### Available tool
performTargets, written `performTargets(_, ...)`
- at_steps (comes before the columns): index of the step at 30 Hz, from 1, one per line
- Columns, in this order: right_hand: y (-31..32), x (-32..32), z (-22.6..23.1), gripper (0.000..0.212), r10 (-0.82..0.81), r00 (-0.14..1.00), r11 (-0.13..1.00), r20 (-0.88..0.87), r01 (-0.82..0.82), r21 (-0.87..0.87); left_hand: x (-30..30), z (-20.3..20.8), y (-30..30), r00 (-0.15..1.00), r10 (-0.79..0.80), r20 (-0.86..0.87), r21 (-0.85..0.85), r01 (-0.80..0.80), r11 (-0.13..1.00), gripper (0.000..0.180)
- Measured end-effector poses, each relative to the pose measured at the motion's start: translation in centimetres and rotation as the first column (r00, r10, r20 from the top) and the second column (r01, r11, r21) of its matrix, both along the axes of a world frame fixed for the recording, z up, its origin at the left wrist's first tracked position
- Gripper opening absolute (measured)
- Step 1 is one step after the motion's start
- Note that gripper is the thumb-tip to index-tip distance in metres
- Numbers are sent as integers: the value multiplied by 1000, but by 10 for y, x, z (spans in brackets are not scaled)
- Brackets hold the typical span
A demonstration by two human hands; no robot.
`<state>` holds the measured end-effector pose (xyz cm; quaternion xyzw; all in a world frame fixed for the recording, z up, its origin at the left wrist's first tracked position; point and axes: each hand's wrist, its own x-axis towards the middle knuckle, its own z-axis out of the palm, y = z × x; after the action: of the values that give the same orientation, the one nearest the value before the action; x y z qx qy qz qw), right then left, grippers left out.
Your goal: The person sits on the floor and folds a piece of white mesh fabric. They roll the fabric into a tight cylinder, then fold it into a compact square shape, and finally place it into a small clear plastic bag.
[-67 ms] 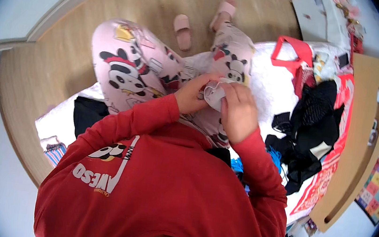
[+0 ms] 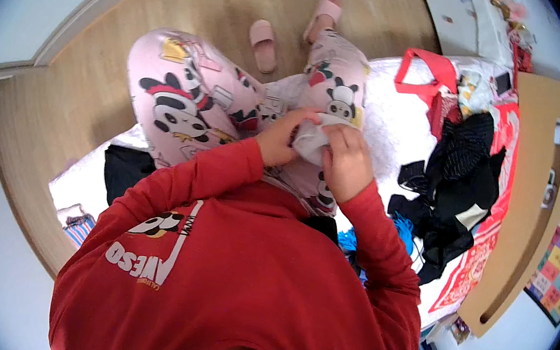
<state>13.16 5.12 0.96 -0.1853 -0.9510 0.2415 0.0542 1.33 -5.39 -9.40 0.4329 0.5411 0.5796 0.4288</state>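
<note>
Slightly shifted since the earlier frame is the white cloth (image 2: 309, 144): its round rim, plainly seen before, is now less clearly shown, and the fingers of the right hand (image 2: 349, 166) are brought in over its upper side. The whole view is also moved a little, so that most things are seen somewhat further left. By the left hand (image 2: 280, 136) the cloth is held from its left side, with the fingers curled around it. By the right hand its right part is gripped between bent fingers and thumb. What kind of cloth it is cannot be told. It is held above the lap, close to the pink panda-print trousers (image 2: 179, 110). Both forearms are covered by the sleeves of a red top (image 2: 248, 262). Beneath the person a bed (image 2: 390, 122) is seen, covered in white. To the right, black clothes (image 2: 467, 159) are heaped, with blue tassels (image 2: 403, 233) near them and a red band (image 2: 433, 66) laid beyond. To the left, a black cloth (image 2: 128, 174) is placed near a striped cloth (image 2: 80, 229). On the wooden floor (image 2: 110, 49) one pink slipper (image 2: 263, 43) is left unworn; another (image 2: 327, 9) is worn on a foot.
</note>
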Motion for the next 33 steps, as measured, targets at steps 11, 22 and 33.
performTargets(11,14,40,9,26,-376,892,908,-250,302,-290,-6,33,-10,952,-93,291,-128,135,983,77)
performTargets(22,27,30,13,17,-333,925,919,-185,275,-281,6,51,19,976,30,216,-43,-22,999,55)
performTargets(33,42,44,0,12,-363,921,818,-137,245,-521,6,50,37,981,-17,-194,-35,10,999,48)
